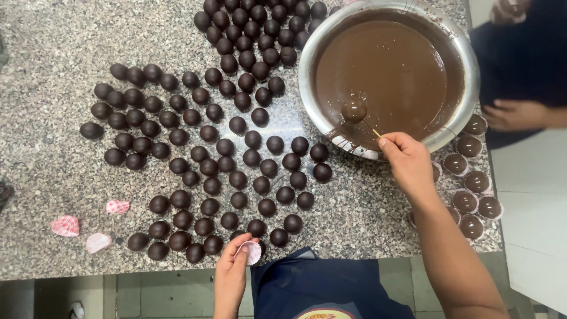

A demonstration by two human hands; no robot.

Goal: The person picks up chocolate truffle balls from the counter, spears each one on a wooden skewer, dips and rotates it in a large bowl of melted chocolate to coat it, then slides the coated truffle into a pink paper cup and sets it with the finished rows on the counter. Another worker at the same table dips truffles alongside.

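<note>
My right hand pinches a thin wooden skewer with a chocolate-coated ball on its tip, held in the melted chocolate of a steel bowl. My left hand holds a small pink-and-white paper cup at the near edge of the counter, beside the nearest dark chocolate balls, which cover the granite counter in loose rows.
Several filled paper cups sit right of the bowl. Three loose paper cups lie at the near left. Another person's hand and dark sleeve are at the right edge. My blue apron is below.
</note>
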